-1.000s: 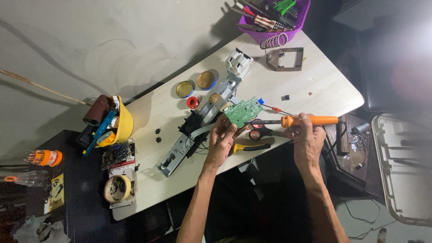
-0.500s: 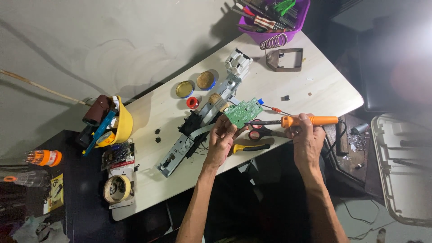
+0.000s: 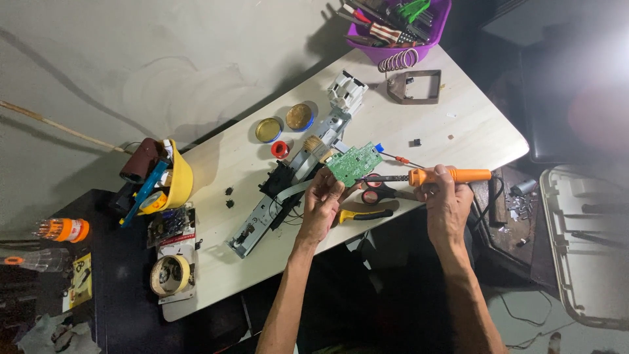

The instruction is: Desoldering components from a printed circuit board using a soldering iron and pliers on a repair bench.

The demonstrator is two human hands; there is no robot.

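One circuit board [image 3: 354,163] above left hand [image 3: 321,203]

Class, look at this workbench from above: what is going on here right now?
A person sits at a pale table working with both hands. The left hand holds up a green circuit board by its edge. The right hand grips an orange-handled soldering iron, its tip pointed at the board. A long dismantled metal mechanism lies beside the board, with scissors and a yellow-handled tool close to the hands.
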